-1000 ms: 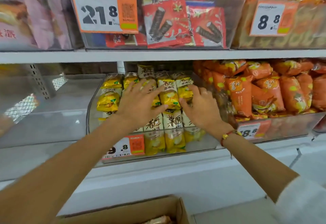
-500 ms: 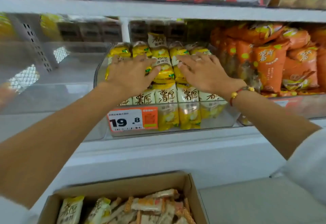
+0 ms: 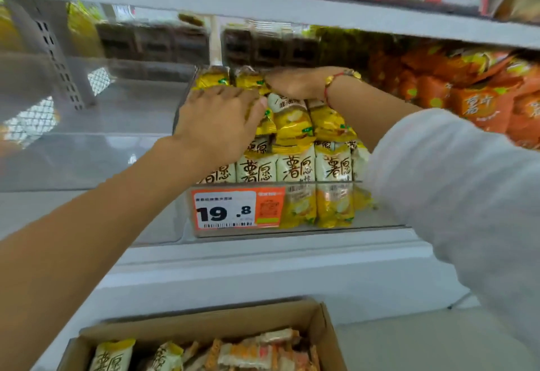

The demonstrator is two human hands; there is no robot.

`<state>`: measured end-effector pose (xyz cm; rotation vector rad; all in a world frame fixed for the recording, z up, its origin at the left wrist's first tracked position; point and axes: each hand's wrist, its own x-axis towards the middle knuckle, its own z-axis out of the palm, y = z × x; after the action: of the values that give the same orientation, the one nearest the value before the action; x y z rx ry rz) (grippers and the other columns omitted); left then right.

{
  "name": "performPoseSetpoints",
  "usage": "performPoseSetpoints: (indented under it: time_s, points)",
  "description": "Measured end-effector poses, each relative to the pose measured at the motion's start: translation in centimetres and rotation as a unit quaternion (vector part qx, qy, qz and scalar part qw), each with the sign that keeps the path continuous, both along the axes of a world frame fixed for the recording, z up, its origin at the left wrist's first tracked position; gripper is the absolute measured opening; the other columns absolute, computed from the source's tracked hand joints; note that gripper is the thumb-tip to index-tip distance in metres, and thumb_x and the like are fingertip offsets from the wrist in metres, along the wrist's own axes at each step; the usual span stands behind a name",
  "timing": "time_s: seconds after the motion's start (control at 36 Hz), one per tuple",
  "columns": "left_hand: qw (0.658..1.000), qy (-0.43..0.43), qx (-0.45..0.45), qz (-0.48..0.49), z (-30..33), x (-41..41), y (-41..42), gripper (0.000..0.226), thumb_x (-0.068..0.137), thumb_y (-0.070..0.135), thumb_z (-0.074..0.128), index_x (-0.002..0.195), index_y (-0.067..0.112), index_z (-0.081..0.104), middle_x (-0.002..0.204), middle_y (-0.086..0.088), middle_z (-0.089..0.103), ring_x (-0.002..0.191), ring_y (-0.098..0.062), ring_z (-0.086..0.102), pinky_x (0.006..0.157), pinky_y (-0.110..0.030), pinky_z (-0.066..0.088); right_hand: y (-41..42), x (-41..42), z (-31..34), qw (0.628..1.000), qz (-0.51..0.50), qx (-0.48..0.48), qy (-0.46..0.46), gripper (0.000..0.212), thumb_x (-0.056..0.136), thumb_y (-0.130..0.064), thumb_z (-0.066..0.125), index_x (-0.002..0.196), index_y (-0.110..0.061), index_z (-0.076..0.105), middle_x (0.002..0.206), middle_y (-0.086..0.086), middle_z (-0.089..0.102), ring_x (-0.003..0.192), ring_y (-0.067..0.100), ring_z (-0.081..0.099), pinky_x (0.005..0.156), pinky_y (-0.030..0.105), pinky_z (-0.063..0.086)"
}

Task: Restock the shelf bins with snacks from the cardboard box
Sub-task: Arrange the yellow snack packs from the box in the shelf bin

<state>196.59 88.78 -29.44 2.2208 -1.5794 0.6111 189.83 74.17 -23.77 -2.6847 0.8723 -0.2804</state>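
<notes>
White shelf (image 3: 263,256), clear bin (image 3: 187,218) of yellow snack packs (image 3: 295,172)

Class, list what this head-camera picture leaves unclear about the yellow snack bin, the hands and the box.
- Yellow packs at the bin's back: hidden under the left hand and right hand.
- Right fingers: blurred, grip unclear.
- Cardboard box: cut off by the bottom edge.
- Price tag small print: too small.
</notes>
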Motion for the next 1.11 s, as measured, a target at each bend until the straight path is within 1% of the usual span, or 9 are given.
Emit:
performPoseSetpoints:
  time_s: [0.03,0.08,0.22,0.36,0.53,0.67,0.83,1.0,1.11]
  points:
    - [1.0,0.004,-0.003,-0.004,0.1,0.1,0.1,0.066,0.092,0.046,0.011,0.131,0.014,0.054,0.128,-0.013,0.059,0.119,-0.035,0.05,0.101,-0.045,0.037,0.1,-0.2,0.3,0.999,0.016,-0.031,0.021,0.039,0.106,-0.026,0.019,0.122,-0.026,0.055,0.143,0.008,0.043,0.125,0.018,0.041,0.116,0.035,0.022]
    - [1.0,0.001,-0.009,-0.005,0.3,0.0,0.5,0.065,0.093,0.046,0.012,0.136,0.016,0.05,0.136,-0.01,0.055,0.125,-0.033,0.047,0.105,-0.044,0.033,0.3,-1.6,0.5,0.993,0.024,-0.107,0.045,0.048,0.106,-0.035,0.017,0.151,-0.023,0.026,0.159,0.003,0.023,0.144,0.022,0.023,0.118,0.036,0.017]
    - [0.999,0.023,0.038,-0.029,0.6,-1.6,1.7,0.056,0.1,0.053,0.022,0.15,0.029,0.027,0.157,-0.001,0.025,0.143,-0.027,0.026,0.115,-0.042,0.021,0.5,-9.8,-2.8,0.966,-0.068,-0.245,-0.056,0.05,0.101,-0.042,0.032,0.15,-0.029,0.029,0.156,0.005,0.029,0.142,0.031,0.025,0.114,0.049,0.019]
    - [0.992,-0.028,0.119,0.016,0.1,-2.9,0.9,0.07,0.088,0.072,0.029,0.149,0.037,0.024,0.158,0.0,0.023,0.142,-0.031,0.025,0.115,-0.051,0.012,-1.0,-12.9,-5.8,0.992,-0.058,-0.095,-0.057,0.064,0.094,-0.066,0.017,0.145,-0.033,0.037,0.159,0.007,0.019,0.146,0.033,0.014,0.115,0.057,0.017]
    - [0.99,-0.03,0.135,0.009,0.2,-3.6,-1.5,0.066,0.093,0.063,0.035,0.151,0.038,0.016,0.159,0.002,0.019,0.146,-0.027,0.015,0.116,-0.052,0.015,-0.9,-14.2,-5.4,0.982,-0.043,-0.162,-0.087,0.05,0.101,-0.047,0.03,0.148,-0.031,0.031,0.159,0.005,0.02,0.146,0.029,0.014,0.116,0.05,0.021]
    - [0.992,-0.005,0.126,0.017,0.2,-4.0,-2.4,0.059,0.095,0.054,0.042,0.149,0.035,0.025,0.155,-0.002,0.029,0.142,-0.029,0.021,0.111,-0.051,0.025,-1.5,-15.5,-6.7,0.994,0.0,-0.078,-0.076,0.049,0.102,-0.044,0.029,0.149,-0.03,0.03,0.161,-0.002,0.011,0.148,0.017,0.002,0.12,0.041,0.013]
    - [0.995,-0.012,0.103,0.011,0.1,-4.7,-1.1,0.066,0.094,0.057,0.042,0.151,0.032,0.02,0.157,-0.001,0.024,0.145,-0.025,0.016,0.117,-0.047,0.009,-0.5,-15.2,-6.0,0.992,-0.007,-0.1,-0.075,0.052,0.102,-0.045,0.03,0.152,-0.032,0.022,0.161,0.0,0.008,0.149,0.021,0.003,0.119,0.048,0.012]
    - [0.992,-0.048,0.11,0.035,-0.3,-4.7,2.4,0.056,0.096,0.059,0.03,0.148,0.036,0.028,0.158,0.001,0.021,0.145,-0.028,0.019,0.116,-0.05,0.006,2.1,-16.2,-6.6,0.982,0.009,-0.182,-0.059,0.058,0.097,-0.05,0.031,0.15,-0.028,0.029,0.158,0.006,0.023,0.146,0.029,0.016,0.115,0.052,0.024]
    - [0.991,-0.028,0.132,0.014,-0.2,-4.5,3.6,0.057,0.099,0.055,0.021,0.152,0.036,0.01,0.16,0.005,0.015,0.146,-0.027,0.016,0.118,-0.051,0.005,3.1,-16.3,-6.7,0.979,-0.007,-0.199,-0.043,0.06,0.094,-0.051,0.028,0.151,-0.031,0.026,0.158,0.005,0.024,0.146,0.029,0.015,0.115,0.052,0.023]
